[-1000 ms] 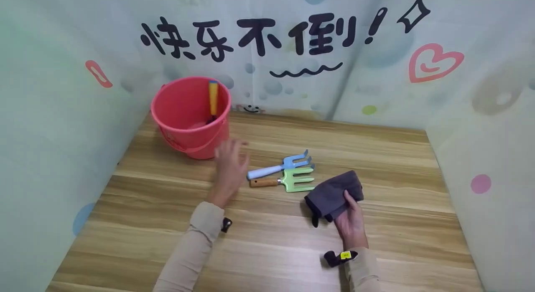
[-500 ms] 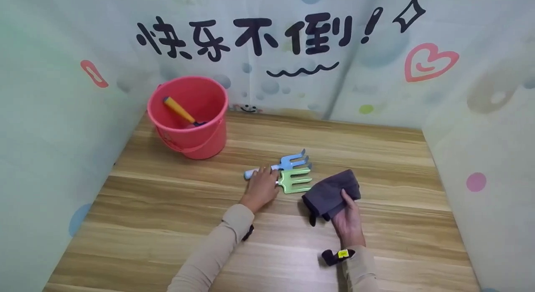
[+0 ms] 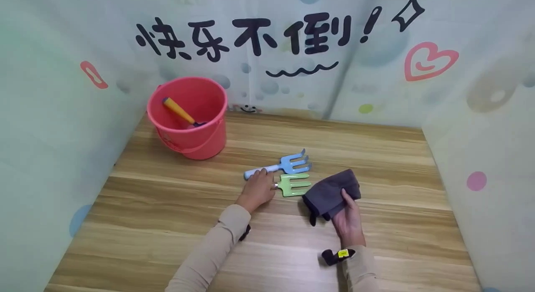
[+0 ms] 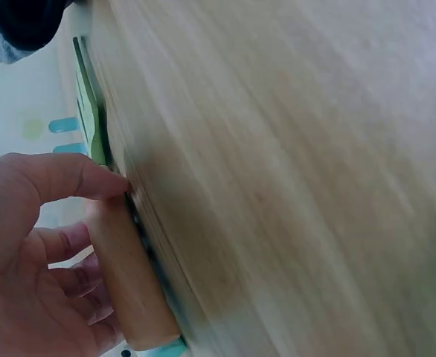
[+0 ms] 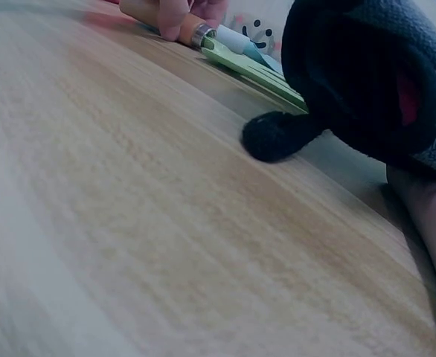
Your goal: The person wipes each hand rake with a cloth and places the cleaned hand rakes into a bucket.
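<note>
My left hand (image 3: 257,190) pinches the wooden handle of the green fork (image 3: 290,185); the handle (image 4: 129,275) lies between thumb and fingers in the left wrist view. The green tines point right, close to the tabletop. Just behind lies the blue rake (image 3: 289,163), its pale handle partly behind my left fingertips. My right hand (image 3: 350,223) holds a folded dark grey cloth item (image 3: 330,193), thumb on top and the other fingers hidden underneath. In the right wrist view a black tab hangs from the cloth item (image 5: 352,82) near the wood surface.
A pink bucket (image 3: 213,141) stands at the back left, with a yellow-handled tool (image 3: 179,110) leaning inside. Its handle loop hangs down in front. Printed fabric walls (image 3: 376,91) enclose the wooden tabletop (image 3: 138,225) at the back and sides.
My left hand has come from beside the bucket to the green fork and grips its handle; the fork has shifted slightly towards me. The yellow-handled tool has tipped to the bucket's left side.
</note>
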{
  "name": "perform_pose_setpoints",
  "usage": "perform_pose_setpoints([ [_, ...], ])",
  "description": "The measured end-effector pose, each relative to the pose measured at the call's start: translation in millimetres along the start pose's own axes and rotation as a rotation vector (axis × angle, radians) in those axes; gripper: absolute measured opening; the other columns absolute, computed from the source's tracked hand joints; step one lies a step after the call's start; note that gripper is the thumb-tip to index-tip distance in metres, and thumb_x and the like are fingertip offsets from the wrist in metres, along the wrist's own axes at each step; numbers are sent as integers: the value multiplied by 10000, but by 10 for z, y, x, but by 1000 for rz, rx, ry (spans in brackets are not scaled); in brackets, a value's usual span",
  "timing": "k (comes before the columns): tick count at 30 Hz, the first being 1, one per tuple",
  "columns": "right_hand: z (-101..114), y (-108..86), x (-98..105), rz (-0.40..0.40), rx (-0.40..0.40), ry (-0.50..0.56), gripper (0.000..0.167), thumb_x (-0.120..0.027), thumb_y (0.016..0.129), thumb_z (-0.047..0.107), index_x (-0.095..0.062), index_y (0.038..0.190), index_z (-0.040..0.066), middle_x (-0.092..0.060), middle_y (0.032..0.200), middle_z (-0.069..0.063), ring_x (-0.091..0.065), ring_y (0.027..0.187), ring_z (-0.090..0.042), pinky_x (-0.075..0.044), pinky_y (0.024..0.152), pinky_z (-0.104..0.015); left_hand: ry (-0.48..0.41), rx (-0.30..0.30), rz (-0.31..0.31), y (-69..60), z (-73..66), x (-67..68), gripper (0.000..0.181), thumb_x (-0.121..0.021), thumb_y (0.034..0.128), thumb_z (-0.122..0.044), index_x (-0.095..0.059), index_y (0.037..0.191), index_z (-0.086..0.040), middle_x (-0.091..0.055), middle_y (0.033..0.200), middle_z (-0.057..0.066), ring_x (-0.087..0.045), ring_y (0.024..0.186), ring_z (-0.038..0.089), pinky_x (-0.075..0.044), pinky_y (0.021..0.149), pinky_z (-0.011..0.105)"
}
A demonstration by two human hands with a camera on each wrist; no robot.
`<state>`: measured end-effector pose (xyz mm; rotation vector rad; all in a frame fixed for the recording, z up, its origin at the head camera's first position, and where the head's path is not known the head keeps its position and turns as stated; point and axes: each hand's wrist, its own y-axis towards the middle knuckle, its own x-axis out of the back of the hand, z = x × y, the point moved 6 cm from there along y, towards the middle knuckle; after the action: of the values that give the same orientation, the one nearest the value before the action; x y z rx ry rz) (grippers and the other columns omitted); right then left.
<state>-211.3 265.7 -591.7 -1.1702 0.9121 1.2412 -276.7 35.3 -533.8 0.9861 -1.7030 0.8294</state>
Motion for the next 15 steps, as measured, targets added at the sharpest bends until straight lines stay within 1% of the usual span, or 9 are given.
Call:
perform_pose_setpoints([
  [3,-4,2,-6,2,-4,5,246,-324,1002,77,-508,1165,60,-599,1089,-96,-589,1043,-221,-479,951,-342,-39,-40,22,-20,7,9,222,-629,810,-151,-564,976,-18,-550,970,124,-525,898,262,-468,789,383],
  [5,-8,1,-8,-1,-6,3,244,-325,1002,78,-501,1171,63,-597,1095,-95,-587,1048,-221,-477,954,-342,-98,-75,47,-37,7,5,184,-620,799,-133,-541,930,-30,-521,886,80,-501,819,214,-456,718,340],
  [8,-11,-1,-7,-20,-7,5,245,-331,1000,78,-493,1183,72,-595,1105,-94,-584,1055,-222,-475,957,-345,-190,-118,81,-71,4,-8,202,-597,808,-151,-485,948,-59,-449,783,8,-439,731,159,-402,638,290],
  [10,-8,-7,-8,-38,-4,-9,242,-333,998,74,-480,1189,80,-589,1101,-87,-582,1048,-217,-477,949,-340,-255,-117,94,-89,8,-26,242,-575,829,-180,-440,995,-68,-405,752,-24,-412,707,144,-370,619,272],
  [11,-6,-9,-7,-46,-1,-18,239,-331,996,68,-473,1188,81,-583,1092,-86,-580,1037,-215,-479,941,-338,-293,-113,91,-96,9,-38,265,-569,838,-194,-417,1017,-73,-399,744,-31,-412,698,141,-368,610,269],
  [12,-1,-13,-8,-57,3,-31,235,-328,992,59,-464,1183,83,-579,1076,-82,-580,1017,-212,-485,924,-332,-336,-113,75,-98,5,-52,283,-564,838,-196,-399,1031,-70,-399,741,-32,-415,693,140,-372,609,265],
  [15,15,-33,-31,-62,28,-66,236,-297,970,11,-463,1126,73,-574,1001,-75,-584,928,-205,-507,836,-311,-516,-90,15,-86,-13,-126,291,-556,831,-155,-371,1032,-53,-412,762,-13,-421,693,144,-373,606,253],
])
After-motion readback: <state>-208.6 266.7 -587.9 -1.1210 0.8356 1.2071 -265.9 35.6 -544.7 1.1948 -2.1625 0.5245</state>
